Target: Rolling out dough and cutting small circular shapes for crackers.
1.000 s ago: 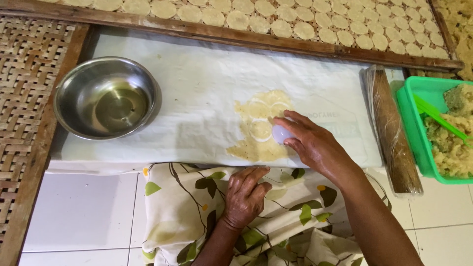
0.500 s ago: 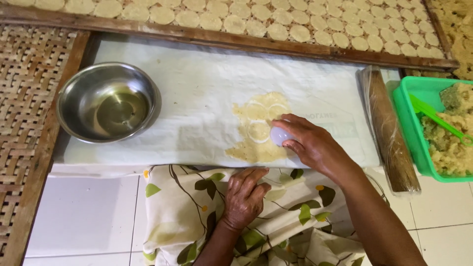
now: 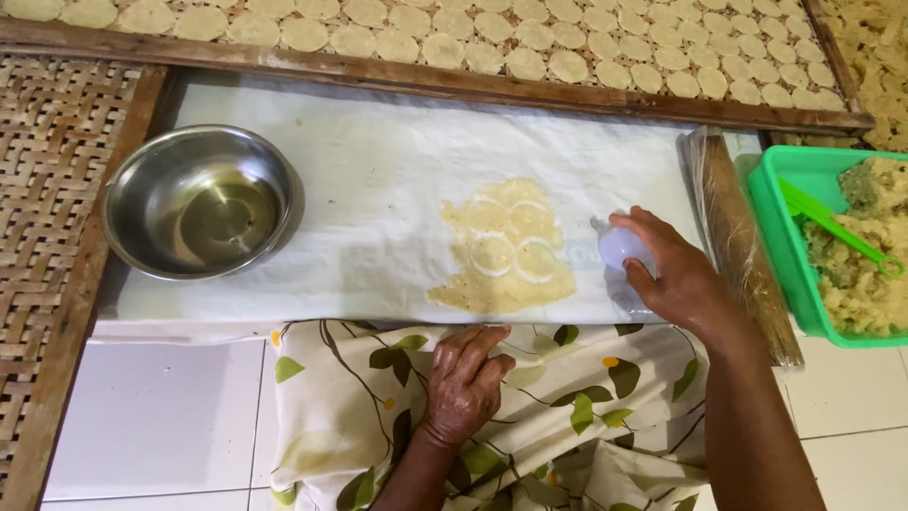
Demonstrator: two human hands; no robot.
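Here my right hand (image 3: 676, 274) curls around a small, smooth, pale round cup (image 3: 622, 250), mouth down on the white sheet (image 3: 378, 208), just to the right of the dough (image 3: 506, 248). My left hand (image 3: 465, 378) lies flat and loose, holding nothing, fingers resting on the leaf-printed cloth (image 3: 567, 407) over my lap, near the sheet's front edge.

The dough is a thin, ragged yellow patch, grainy, pressed flat, with a few neat circles cut into it — their outlines show white. The sheet is slightly wrinkled and glossy. To the right lies a wooden rolling pin (image 3: 738, 237) wrapped in clear film, and beyond it a green plastic tub (image 3: 780, 255) of crumbly yellow mash with a green spoon (image 3: 832, 227) in it. To the left stands a shiny steel bowl (image 3: 200, 201) with a little clear oil. Along the top — a wood-framed rack (image 3: 473, 90) of small round discs in rows; at far left, a woven bamboo mat (image 3: 47, 170).
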